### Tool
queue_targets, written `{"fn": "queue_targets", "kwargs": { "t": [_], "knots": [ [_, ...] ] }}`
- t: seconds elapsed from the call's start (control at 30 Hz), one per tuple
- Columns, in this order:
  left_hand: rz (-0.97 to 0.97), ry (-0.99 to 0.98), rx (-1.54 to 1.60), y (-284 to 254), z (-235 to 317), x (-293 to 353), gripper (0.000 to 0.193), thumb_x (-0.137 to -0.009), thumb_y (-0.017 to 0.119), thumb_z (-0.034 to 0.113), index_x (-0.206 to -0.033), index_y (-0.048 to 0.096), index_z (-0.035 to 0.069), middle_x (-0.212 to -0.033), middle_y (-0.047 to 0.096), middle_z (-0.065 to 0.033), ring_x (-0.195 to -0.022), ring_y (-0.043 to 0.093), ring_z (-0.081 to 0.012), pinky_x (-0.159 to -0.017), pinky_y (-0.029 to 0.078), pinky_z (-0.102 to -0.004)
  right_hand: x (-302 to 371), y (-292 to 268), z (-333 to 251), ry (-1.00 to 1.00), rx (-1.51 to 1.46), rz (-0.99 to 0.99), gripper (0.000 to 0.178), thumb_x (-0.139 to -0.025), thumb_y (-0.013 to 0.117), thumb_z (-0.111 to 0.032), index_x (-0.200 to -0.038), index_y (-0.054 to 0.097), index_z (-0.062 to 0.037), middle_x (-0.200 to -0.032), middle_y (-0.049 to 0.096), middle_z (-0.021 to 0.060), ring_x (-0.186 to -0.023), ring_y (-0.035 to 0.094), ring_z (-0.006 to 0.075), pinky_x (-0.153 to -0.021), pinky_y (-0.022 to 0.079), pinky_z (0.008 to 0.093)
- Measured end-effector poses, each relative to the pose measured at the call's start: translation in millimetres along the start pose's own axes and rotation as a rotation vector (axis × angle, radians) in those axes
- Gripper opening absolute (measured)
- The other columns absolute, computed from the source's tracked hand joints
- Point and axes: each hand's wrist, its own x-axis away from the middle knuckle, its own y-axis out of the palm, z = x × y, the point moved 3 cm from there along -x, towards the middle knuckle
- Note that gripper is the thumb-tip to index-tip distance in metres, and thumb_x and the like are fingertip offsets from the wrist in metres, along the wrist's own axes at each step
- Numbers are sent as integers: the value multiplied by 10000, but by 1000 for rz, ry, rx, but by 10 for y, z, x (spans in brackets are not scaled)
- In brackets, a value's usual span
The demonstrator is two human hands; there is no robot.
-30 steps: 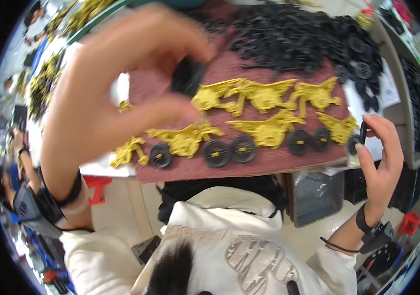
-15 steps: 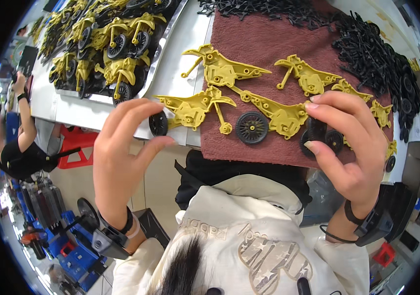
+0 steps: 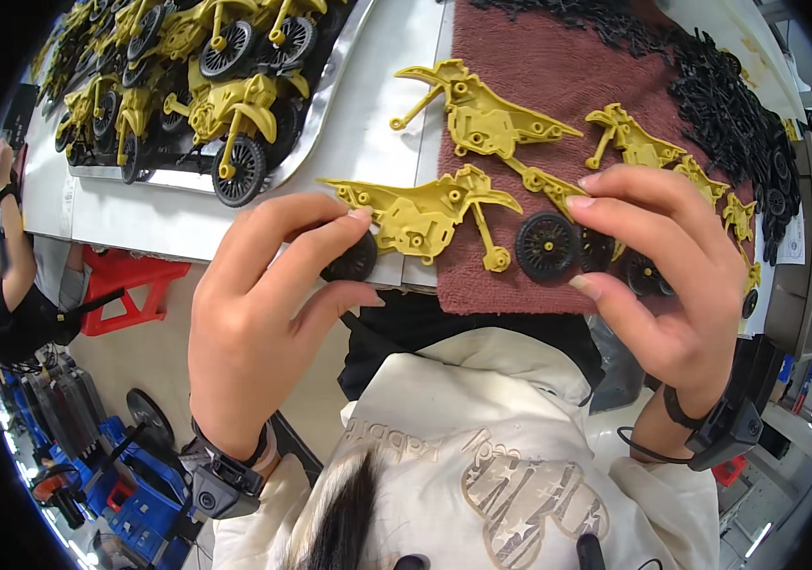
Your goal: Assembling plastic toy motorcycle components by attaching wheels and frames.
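Note:
My left hand [image 3: 268,304] curls round a black spoked wheel [image 3: 351,261] at the table's front edge. Its fingertips reach the wheel's upper rim, and part of the wheel is hidden behind them. Just beyond lies a yellow toy motorcycle body half [image 3: 415,218], inner side up. My right hand [image 3: 667,266] has another black wheel [image 3: 598,249] between its fingers and thumb, mostly side-on. Left of that one lies a wheel [image 3: 546,247] with a yellow centre, at a second body half [image 3: 550,188] partly covered by my right fingers. Further back is a third half [image 3: 496,119].
A brown-red cloth [image 3: 529,57] covers the table's right part. More yellow halves [image 3: 639,138] run along its right side, beside a heap of small black parts [image 3: 729,104]. A metal tray [image 3: 330,104] of assembled yellow motorcycles stands back left. Another person's arm [image 3: 14,228] shows far left.
The view has shifted, so table and parts appear further right. My right hand has moved left across the halves with its wheel. My left hand keeps beside its wheel, which now shows a rounder face.

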Motion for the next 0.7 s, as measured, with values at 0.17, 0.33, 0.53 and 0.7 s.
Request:
{"fn": "queue_targets", "kwargs": {
  "t": [0.17, 0.33, 0.53, 0.7],
  "knots": [
    [34, -24, 42, 22, -17, -2, 502, -576, 811, 6, -1058, 673, 10, -1052, 622, -96, -946, 611, -247, -812, 495, -328, -154, 180, -94, -69, -76, -23, 442, -636, 758, -41, -1069, 671, -19, -1061, 593, 149, -913, 605, 280, -762, 501, 339],
    [66, -53, 5, 30, -25, -17, 497, -588, 804, -15, -1065, 666, 6, -1057, 611, -91, -944, 601, -235, -813, 492, -322, -227, 310, -164, -113, -78, -43, 474, -603, 791, -78, -1058, 670, -25, -1014, 613, 125, -872, 596, 297, -737, 488, 359],
    [82, -35, -10, 17, 9, -50, 506, -584, 807, -14, -1068, 661, 15, -1063, 612, -101, -956, 604, -251, -822, 492, -329, -162, 468, -163, -108, 65, -12, 439, -600, 783, -105, -1011, 659, -15, -1014, 603, 134, -869, 595, 310, -737, 484, 392],
    [29, -30, -56, -125, 113, -160, 468, -607, 805, 19, -1049, 653, 8, -1062, 611, -110, -969, 605, -278, -819, 492, -344, -121, 365, -217, -98, 182, -23, 370, -672, 701, -203, -986, 629, -21, -1123, 562, 113, -1040, 541, 274, -849, 455, 375]
  ]
}}
